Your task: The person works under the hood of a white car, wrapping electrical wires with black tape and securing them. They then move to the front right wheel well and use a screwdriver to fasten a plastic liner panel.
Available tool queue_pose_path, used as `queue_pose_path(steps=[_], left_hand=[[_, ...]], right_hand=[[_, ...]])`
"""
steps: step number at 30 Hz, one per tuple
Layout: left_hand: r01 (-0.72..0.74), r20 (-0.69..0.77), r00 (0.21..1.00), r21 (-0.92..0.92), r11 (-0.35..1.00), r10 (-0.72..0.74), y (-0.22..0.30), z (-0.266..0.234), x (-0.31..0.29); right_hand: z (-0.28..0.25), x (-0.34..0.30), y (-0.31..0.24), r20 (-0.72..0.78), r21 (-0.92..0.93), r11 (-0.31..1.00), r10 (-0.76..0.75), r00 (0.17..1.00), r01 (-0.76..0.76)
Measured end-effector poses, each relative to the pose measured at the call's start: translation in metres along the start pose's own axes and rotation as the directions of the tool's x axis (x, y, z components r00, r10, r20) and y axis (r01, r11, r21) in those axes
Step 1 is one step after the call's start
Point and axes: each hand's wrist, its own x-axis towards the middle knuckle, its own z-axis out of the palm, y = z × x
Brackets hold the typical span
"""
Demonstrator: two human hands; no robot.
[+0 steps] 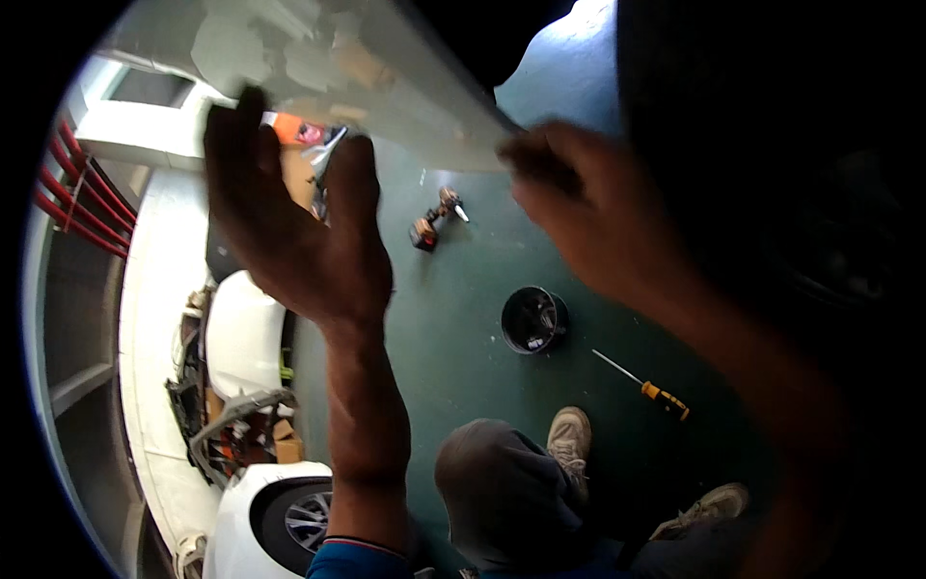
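Overhead hangs a pale, glossy panel (405, 96) with blotchy tan and whitish patches; it looks like a car body panel. My right hand (608, 207) is closed at its lower right corner, fingers curled round the edge and partly in shadow. Below the panel's left part, my left hand (299, 232) is raised with thumb and fingers spread, holding nothing. Its fingertips overlap the panel in view, and whether they touch it I cannot tell.
On the green floor (453, 367) lie a cordless drill (436, 219), a black bucket (533, 320) with small parts and a yellow-handled screwdriver (664, 399). A white car (280, 492) and loose car parts (222, 425) stand left. Deep shadow fills the right.
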Motion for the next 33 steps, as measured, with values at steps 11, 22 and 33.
queue_pose_path(steps=[11,22,33], left_hand=[[0.959,0.333,0.043,0.249,0.132,-0.942,-0.091,-0.082,-0.441],[0.887,0.35,0.163,0.357,0.292,-0.922,-0.122,-0.052,-0.476],[0.34,0.67,0.185,0.643,0.686,-0.719,-0.152,0.037,-0.491]], right_hand=[[0.046,-0.185,0.187,0.404,-0.899,0.382,0.912,0.069,0.212],[0.053,-0.22,0.22,0.276,-0.945,0.248,0.954,0.115,0.212],[0.053,-0.185,0.209,0.226,-0.952,0.21,0.973,0.048,0.224]])
